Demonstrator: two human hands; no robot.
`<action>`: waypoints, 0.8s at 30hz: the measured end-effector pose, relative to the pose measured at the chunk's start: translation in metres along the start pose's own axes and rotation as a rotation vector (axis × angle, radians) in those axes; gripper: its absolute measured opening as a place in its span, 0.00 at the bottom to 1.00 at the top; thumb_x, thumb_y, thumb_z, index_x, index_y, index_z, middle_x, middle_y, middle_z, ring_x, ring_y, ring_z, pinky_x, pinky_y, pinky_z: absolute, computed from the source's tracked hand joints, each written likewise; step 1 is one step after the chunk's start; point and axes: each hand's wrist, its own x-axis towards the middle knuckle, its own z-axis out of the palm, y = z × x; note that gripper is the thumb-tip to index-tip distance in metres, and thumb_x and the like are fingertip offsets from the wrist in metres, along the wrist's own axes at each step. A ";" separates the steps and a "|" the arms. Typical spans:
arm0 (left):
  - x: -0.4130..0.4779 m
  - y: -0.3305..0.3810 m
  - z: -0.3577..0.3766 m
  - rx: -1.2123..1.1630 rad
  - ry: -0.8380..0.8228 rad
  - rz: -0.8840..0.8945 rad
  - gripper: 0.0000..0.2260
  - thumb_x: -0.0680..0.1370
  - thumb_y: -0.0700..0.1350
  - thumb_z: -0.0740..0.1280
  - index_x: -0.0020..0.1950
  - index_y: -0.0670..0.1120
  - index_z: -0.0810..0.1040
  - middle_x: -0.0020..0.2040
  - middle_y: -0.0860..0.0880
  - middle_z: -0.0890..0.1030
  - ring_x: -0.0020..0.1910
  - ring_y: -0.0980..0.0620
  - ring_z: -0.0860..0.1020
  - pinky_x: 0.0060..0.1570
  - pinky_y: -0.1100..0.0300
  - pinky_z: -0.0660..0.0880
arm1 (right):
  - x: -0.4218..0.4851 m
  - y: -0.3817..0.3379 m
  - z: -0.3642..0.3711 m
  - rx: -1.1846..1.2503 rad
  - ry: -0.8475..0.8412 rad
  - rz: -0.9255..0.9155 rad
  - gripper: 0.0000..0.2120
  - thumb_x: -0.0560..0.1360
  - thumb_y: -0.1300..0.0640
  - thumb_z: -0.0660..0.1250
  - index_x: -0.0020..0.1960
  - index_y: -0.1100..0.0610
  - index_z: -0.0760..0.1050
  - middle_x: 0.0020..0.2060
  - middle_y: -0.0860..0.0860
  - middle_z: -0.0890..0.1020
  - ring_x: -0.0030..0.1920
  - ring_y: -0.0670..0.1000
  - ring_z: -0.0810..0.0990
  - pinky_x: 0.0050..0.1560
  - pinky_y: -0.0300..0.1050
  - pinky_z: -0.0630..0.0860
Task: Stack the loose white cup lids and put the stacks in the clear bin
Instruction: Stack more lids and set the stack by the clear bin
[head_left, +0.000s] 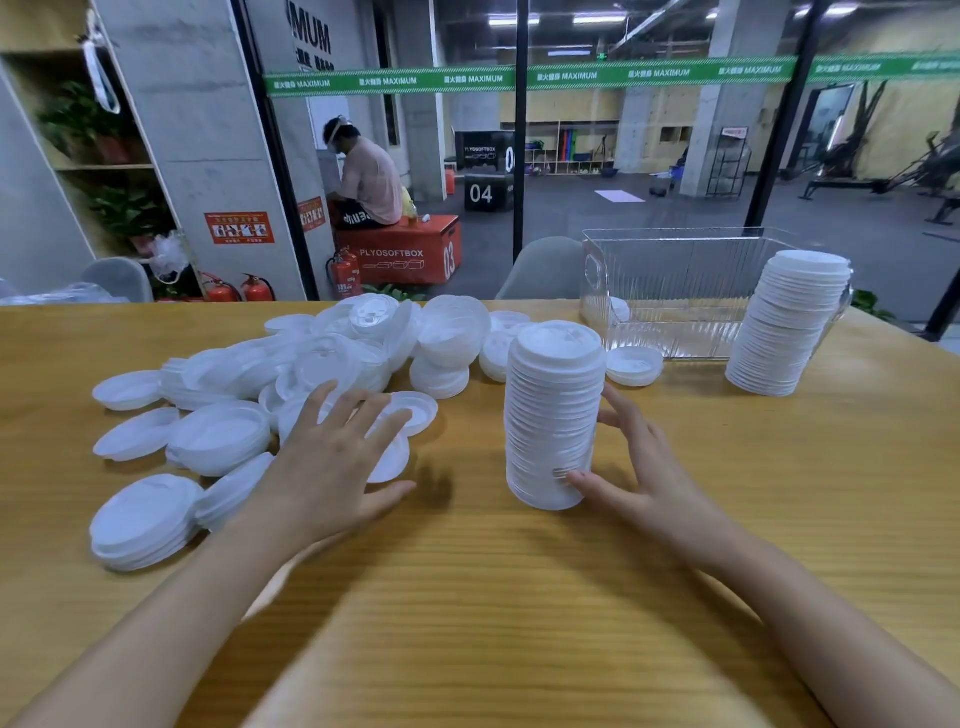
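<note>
A tall stack of white lids (553, 415) stands upright on the wooden table (467, 597) in front of me. My right hand (644, 462) cups its right side, thumb at the base and fingers behind it. My left hand (337, 457) hovers flat with fingers spread over loose lids (311, 374) heaped at the left; it holds nothing. A second tall stack (789, 322) leans beside the clear bin (675, 291) at the back right. The bin holds one lid at its left end.
Small partial stacks lie at the near left (143, 522) and near the heap's back (447, 343). A single lid (634, 365) sits just in front of the bin. Behind the table are grey chairs (545, 267), a glass wall and a seated person (363, 176).
</note>
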 end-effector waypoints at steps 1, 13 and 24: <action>-0.003 -0.001 0.001 0.025 -0.028 0.006 0.31 0.72 0.67 0.58 0.64 0.46 0.76 0.60 0.45 0.79 0.60 0.44 0.72 0.67 0.40 0.60 | 0.000 0.000 0.000 -0.002 0.003 -0.001 0.41 0.72 0.38 0.69 0.76 0.36 0.48 0.66 0.31 0.66 0.71 0.42 0.61 0.65 0.36 0.58; -0.007 -0.006 0.013 0.122 -0.081 -0.067 0.26 0.75 0.60 0.55 0.65 0.46 0.77 0.59 0.38 0.78 0.57 0.41 0.69 0.57 0.43 0.61 | 0.001 0.000 0.002 0.000 -0.002 0.021 0.42 0.70 0.37 0.68 0.77 0.38 0.50 0.68 0.39 0.69 0.71 0.43 0.62 0.65 0.39 0.59; 0.040 0.034 -0.054 -0.813 0.327 -0.247 0.37 0.69 0.49 0.77 0.73 0.56 0.62 0.66 0.52 0.68 0.63 0.63 0.67 0.62 0.75 0.62 | 0.001 0.005 0.003 -0.009 -0.017 0.021 0.45 0.68 0.30 0.64 0.78 0.39 0.48 0.69 0.39 0.69 0.71 0.41 0.61 0.67 0.39 0.60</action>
